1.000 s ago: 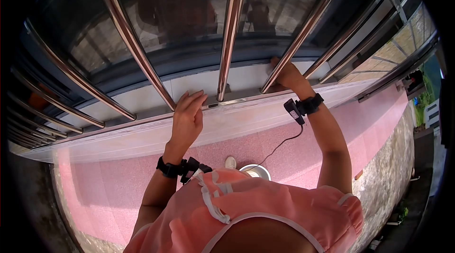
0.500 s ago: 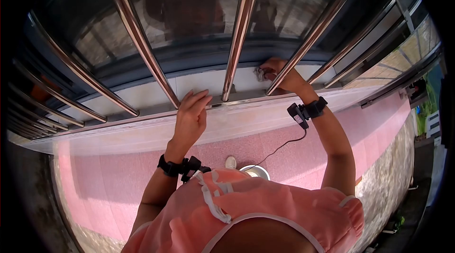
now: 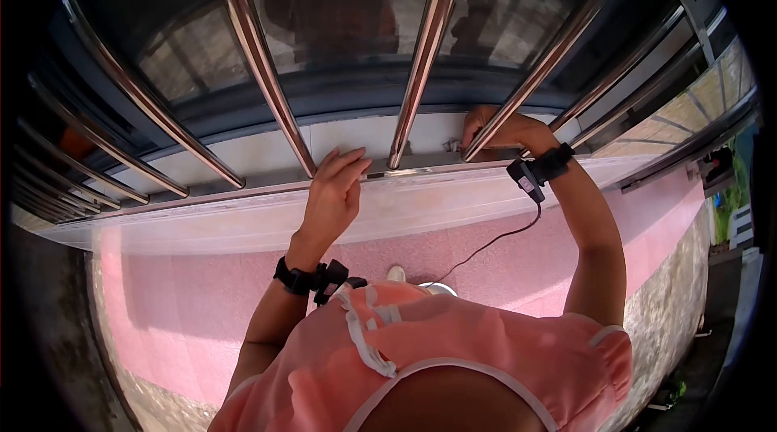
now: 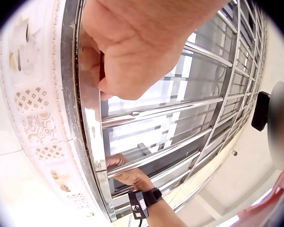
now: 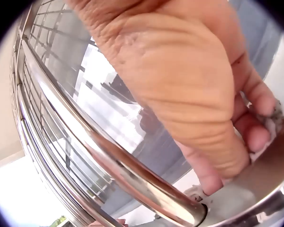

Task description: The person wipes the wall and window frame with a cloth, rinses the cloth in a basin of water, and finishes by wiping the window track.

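Rag [image 5: 276, 118] looks pinched in your right hand [image 3: 502, 131], wiping the sill [image 3: 356, 136] at the bar [image 3: 530, 85] foot, left hand [image 3: 333, 193] flat on the rail [image 3: 267, 183]; next pass needs threading past that bar.

Right hand [image 3: 503, 131] and rag [image 5: 276, 119], lower now, at bar [image 3: 530, 80] base.

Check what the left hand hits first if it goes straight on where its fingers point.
Its fingertips lie on the shiny flat steel bottom rail. Straight on, the left hand would cross the white tiled sill and probably meet the dark window frame; depth unclear.
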The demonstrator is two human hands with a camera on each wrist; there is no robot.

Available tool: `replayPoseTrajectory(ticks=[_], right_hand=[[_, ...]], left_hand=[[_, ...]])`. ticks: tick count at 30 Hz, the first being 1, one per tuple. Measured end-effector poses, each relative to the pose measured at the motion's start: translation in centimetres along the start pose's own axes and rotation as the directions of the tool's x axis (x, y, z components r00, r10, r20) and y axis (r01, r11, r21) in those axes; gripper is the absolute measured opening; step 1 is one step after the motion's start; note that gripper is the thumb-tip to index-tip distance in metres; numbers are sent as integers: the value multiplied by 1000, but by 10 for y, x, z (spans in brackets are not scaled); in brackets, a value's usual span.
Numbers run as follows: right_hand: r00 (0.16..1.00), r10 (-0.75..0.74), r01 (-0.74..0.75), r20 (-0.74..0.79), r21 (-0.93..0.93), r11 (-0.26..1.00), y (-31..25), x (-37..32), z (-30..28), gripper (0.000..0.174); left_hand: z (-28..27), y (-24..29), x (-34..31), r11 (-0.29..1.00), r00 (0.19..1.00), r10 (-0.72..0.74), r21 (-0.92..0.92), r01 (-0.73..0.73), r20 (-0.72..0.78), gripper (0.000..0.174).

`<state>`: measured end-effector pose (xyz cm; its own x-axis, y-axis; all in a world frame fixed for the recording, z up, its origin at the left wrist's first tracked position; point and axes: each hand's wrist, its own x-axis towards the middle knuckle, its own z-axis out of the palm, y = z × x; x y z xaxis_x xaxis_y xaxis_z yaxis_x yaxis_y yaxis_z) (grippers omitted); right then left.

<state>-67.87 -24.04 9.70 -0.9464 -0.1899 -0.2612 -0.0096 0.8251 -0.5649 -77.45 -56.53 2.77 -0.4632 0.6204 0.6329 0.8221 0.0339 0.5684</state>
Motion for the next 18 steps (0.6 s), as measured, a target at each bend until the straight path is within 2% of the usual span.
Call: replayPoseTrajectory(ticks=[2,3,6,7,10,12,13,14,16,18], right_hand=[[979,199,-205,-51,-174,963,-16,-5,-3,13],[980,111,-174,-163,-453,875,8,-7,5,9],[923,335,-384,-189,-489,783,-8,-30,-2,11],[940,194,-308,-281,-456,835,-27,-43,-1,13],[931,53,-209,-362,-408,889,-71,-70,7,15],[915,79,-186,-395,-242,952,-106,-74,16,17],[879,-4,-97,-476,-187,977,-119,-69,24,15],[812,4,-113,-584,-150,982,-121,-61,36,13],[635,17,-322,-772,-245,915,-118,-42,57,6],[590,-67,-265,-805,-271,925,-122,-30,75,6]], left_hand=[[-1,-1,-1,1000,1000,3,-4,-3,-1,29],[-1,-1,-1,1000,1000,4,3,-4,-4,29],[-1,-1,-1,1000,1000,14,25,-14,-8,28],[0,-2,-1,999,1000,18,33,-17,-11,28],[0,-2,-1,999,1000,29,42,-28,-7,29],[0,-4,-2,999,1000,31,40,-31,4,28],[-1,-3,-2,999,1000,28,36,-28,11,28],[-1,-3,-1,999,1000,27,34,-27,16,28],[-1,-4,-1,999,999,35,36,-35,12,28],[0,-4,-1,998,999,47,42,-47,6,29]])
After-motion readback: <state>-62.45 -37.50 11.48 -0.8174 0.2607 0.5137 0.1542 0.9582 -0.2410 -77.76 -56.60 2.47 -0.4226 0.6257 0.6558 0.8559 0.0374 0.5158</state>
